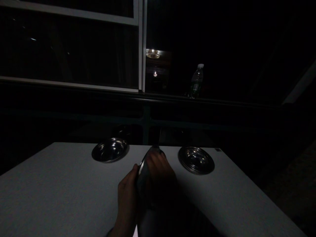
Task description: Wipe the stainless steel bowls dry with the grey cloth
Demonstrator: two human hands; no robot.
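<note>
Over the table's middle, my left hand (128, 191) grips the edge of a shiny metal dish (142, 173), which is tipped up on its side. My right hand (160, 169) is bent over the face of this dish, its fingers pressed together against it. A dark patch shows by the right fingertips; in the dim light I cannot tell whether it is a cloth or shadow. On the left near the far edge lies a round metal dish (108, 152). To the right of my hands are more metal dishes (196, 160), apparently stacked.
The pale table (61, 191) reaches to both sides and ends in front of a dark railing. Behind it, a plastic bottle (197, 82) with a white cap stands on the ledge (168, 98) by a window frame (140, 49). The surroundings are very dark.
</note>
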